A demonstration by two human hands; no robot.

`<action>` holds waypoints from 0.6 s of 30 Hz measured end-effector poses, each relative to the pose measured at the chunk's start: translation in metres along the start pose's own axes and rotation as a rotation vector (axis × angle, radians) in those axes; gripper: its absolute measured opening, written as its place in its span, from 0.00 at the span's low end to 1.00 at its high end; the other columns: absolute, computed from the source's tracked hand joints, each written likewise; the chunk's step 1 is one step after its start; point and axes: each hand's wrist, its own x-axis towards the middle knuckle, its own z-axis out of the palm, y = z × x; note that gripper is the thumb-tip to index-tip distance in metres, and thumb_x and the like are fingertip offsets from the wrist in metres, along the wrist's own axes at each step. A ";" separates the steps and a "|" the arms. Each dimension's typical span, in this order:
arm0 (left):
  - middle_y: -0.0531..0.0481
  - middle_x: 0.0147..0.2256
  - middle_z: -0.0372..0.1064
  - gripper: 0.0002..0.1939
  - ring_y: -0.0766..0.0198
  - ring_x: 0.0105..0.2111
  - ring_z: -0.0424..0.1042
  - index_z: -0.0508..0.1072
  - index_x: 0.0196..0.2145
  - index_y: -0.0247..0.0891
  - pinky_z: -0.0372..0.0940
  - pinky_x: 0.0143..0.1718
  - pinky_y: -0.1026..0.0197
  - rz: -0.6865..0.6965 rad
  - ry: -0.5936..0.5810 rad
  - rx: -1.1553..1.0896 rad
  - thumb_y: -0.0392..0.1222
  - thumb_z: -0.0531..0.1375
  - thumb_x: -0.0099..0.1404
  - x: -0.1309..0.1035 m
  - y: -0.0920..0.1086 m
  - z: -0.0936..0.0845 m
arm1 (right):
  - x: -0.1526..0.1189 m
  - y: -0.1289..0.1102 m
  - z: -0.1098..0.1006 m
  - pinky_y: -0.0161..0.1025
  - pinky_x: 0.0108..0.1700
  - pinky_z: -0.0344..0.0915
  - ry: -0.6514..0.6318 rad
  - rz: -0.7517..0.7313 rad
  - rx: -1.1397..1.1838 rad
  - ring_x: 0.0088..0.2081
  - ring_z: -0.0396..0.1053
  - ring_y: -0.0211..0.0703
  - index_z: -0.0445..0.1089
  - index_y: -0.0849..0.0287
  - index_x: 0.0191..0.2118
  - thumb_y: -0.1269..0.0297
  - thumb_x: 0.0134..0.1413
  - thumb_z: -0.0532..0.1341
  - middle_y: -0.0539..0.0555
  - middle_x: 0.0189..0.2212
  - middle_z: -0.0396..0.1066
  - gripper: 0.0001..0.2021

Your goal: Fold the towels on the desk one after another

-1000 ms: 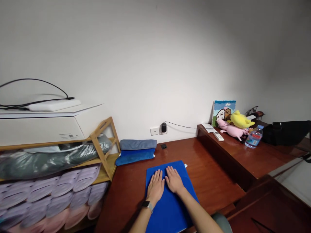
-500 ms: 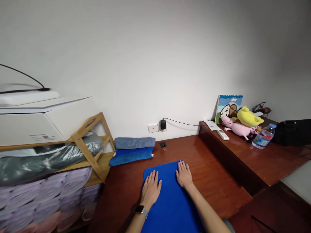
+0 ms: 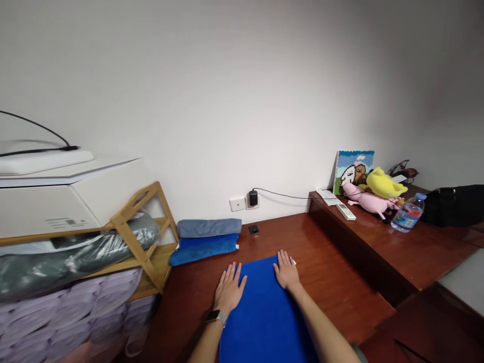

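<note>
A bright blue towel lies flat on the dark red wooden table in front of me. My left hand, with a watch on the wrist, rests palm down with fingers spread on the towel's far left corner. My right hand presses flat on the far right corner, beside a small white tag. Neither hand grips anything.
Two folded towels, grey-blue over blue, sit by the wall near a socket with a black plug. A wooden rack with bagged items stands at left. On the raised ledge at right are plush toys, a water bottle and a remote.
My hands, side by side at the towel's middle a second ago, have slid apart to its far corners. The view has shifted slightly.
</note>
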 end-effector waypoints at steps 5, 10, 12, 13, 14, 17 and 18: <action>0.41 0.71 0.61 0.32 0.53 0.72 0.60 0.63 0.71 0.36 0.56 0.73 0.43 0.064 0.104 -0.068 0.54 0.42 0.79 -0.013 -0.010 -0.009 | -0.006 0.001 -0.017 0.51 0.77 0.34 0.008 0.006 -0.015 0.78 0.37 0.50 0.44 0.70 0.78 0.54 0.75 0.39 0.60 0.78 0.40 0.34; 0.45 0.73 0.57 0.30 0.54 0.74 0.55 0.57 0.74 0.40 0.53 0.74 0.43 0.184 0.170 -0.048 0.46 0.43 0.78 -0.051 0.033 -0.001 | -0.055 -0.060 0.017 0.50 0.77 0.36 0.172 -0.204 0.054 0.78 0.38 0.48 0.49 0.63 0.77 0.57 0.77 0.40 0.57 0.77 0.43 0.31; 0.44 0.73 0.55 0.31 0.53 0.74 0.53 0.57 0.74 0.40 0.52 0.75 0.43 0.169 0.090 -0.011 0.41 0.44 0.76 -0.064 0.054 0.004 | -0.077 -0.078 0.032 0.49 0.77 0.39 0.150 -0.267 0.085 0.77 0.42 0.46 0.53 0.59 0.77 0.57 0.77 0.38 0.55 0.76 0.47 0.30; 0.44 0.73 0.55 0.31 0.54 0.74 0.53 0.58 0.74 0.40 0.51 0.75 0.43 0.148 0.049 0.003 0.40 0.44 0.75 -0.069 0.062 0.004 | -0.085 -0.082 0.037 0.49 0.77 0.40 0.127 -0.279 0.089 0.77 0.43 0.46 0.54 0.58 0.76 0.57 0.78 0.38 0.54 0.76 0.49 0.30; 0.44 0.73 0.55 0.31 0.54 0.74 0.53 0.59 0.73 0.39 0.50 0.75 0.44 0.123 0.016 0.012 0.40 0.44 0.75 -0.072 0.067 0.003 | -0.090 -0.081 0.038 0.49 0.77 0.41 0.103 -0.280 0.084 0.77 0.44 0.45 0.54 0.57 0.76 0.56 0.78 0.38 0.55 0.75 0.51 0.30; 0.44 0.74 0.54 0.31 0.55 0.75 0.52 0.59 0.73 0.37 0.49 0.75 0.46 0.054 -0.025 0.020 0.45 0.42 0.77 -0.078 0.063 -0.005 | -0.093 -0.054 0.025 0.51 0.77 0.40 0.053 -0.246 0.029 0.77 0.44 0.47 0.51 0.58 0.77 0.53 0.77 0.41 0.57 0.75 0.50 0.30; 0.44 0.74 0.53 0.32 0.55 0.74 0.52 0.58 0.73 0.36 0.49 0.75 0.46 0.034 -0.026 0.020 0.47 0.41 0.78 -0.079 0.057 -0.010 | -0.091 -0.039 0.017 0.51 0.77 0.39 0.039 -0.218 0.009 0.77 0.42 0.47 0.49 0.59 0.77 0.53 0.77 0.41 0.57 0.76 0.48 0.31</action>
